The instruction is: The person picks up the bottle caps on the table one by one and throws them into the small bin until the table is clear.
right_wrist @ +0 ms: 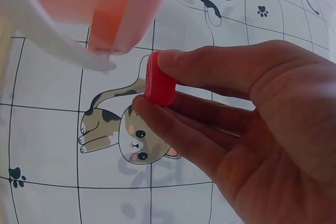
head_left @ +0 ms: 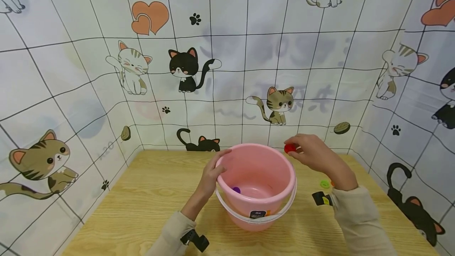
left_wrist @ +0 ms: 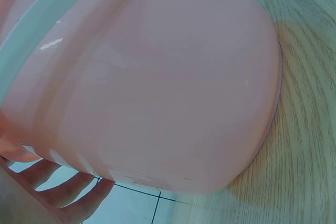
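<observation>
A pink plastic bucket [head_left: 256,208] with a white handle [head_left: 254,220] stands upright on the wooden table. My left hand [head_left: 212,175] grips its left rim, thumb over the inside edge; in the left wrist view the fingers [left_wrist: 86,200] lie along the bucket's outer wall. Just beyond the right rim, my right hand [head_left: 316,155] pinches a red bottle cap [right_wrist: 160,80] between thumb and fingertips, raised at about rim height. Inside the bucket a small purple cap [head_left: 236,189] lies at the bottom left, partly hidden by the near wall.
Right of the bucket, a green cap [head_left: 324,184] lies on the table [head_left: 142,192], with an orange piece [head_left: 332,183] mostly hidden behind the right wrist. A tiled cloth with cat drawings [head_left: 231,50] hangs round the back and sides. The handle hangs down at the bucket's front.
</observation>
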A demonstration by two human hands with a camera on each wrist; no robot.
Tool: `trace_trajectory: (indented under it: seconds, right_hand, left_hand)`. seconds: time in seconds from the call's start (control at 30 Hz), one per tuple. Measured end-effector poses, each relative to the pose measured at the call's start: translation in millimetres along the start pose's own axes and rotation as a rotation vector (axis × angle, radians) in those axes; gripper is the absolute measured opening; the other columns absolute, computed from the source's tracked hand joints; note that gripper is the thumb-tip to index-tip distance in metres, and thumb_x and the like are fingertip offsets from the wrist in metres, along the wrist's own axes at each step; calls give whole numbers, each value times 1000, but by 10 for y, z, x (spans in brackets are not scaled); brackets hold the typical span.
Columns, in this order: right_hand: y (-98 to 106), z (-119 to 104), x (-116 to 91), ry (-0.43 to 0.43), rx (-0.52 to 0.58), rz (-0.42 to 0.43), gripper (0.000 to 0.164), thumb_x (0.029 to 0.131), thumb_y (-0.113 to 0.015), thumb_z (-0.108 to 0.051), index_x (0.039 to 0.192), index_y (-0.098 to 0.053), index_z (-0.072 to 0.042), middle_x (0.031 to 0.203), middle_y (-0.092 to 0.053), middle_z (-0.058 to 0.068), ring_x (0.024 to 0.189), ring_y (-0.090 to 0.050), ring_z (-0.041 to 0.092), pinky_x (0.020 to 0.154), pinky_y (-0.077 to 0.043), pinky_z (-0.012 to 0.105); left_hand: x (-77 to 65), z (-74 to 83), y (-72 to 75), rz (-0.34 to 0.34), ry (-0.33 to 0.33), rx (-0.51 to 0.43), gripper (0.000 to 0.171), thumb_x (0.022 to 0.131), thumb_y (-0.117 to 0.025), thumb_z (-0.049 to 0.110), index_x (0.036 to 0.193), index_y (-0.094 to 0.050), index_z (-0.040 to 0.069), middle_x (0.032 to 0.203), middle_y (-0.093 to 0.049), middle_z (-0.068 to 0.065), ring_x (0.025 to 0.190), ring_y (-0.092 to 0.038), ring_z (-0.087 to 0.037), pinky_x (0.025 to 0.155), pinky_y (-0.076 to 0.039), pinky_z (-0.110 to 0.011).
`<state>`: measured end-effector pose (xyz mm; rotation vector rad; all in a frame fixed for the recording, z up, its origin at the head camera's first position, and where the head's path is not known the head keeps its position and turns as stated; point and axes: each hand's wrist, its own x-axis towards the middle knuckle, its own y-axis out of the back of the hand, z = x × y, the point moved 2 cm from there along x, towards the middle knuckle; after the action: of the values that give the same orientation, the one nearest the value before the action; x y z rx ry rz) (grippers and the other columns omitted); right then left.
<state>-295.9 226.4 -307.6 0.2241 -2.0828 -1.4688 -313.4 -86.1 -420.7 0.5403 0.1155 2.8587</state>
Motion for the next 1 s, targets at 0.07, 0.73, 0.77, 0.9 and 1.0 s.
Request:
trace_trajectory:
  seconds: [0.07,0.73,0.77,0.9,1.0]
  right_hand:
    - [11,-19,16,10,-5,1,25,91,-74,-7,115,-73,3,101,-75,13,88,-72,25,77,-62,42]
    - [51,-204,147,38,-7,0,27,91,-74,-6,116,-72,4,105,-74,16,93,-74,29,80,-63,43]
    - [52,-211,149,38,-5,-1,27,91,-74,-6,115,-72,4,105,-74,15,93,-75,29,79,-63,42]
    - [62,-241,166,38,11,-6,26,91,-74,-7,115,-73,3,106,-74,15,93,-75,29,79,-63,42]
    - [67,-272,187,48,19,-4,24,91,-74,-7,114,-73,2,105,-74,14,93,-74,28,79,-63,42]
  left_hand:
    - [3,-3,0,-3,-1,-5,59,90,-50,14,148,-55,21,150,-54,-14,124,-60,-39,99,-55,-57]
    - [-2,0,0,-1,13,-17,59,90,-50,13,148,-56,21,149,-54,-14,125,-60,-38,99,-54,-57]
    - [-2,1,-1,-2,13,-19,59,90,-50,13,148,-56,22,150,-54,-13,125,-60,-38,100,-54,-57]
    - [-6,13,-7,-2,11,-19,58,90,-50,13,147,-56,22,150,-54,-13,126,-60,-38,101,-53,-57]
    - [-7,11,-8,1,11,-20,59,89,-50,14,147,-56,22,149,-55,-12,126,-59,-37,102,-52,-58]
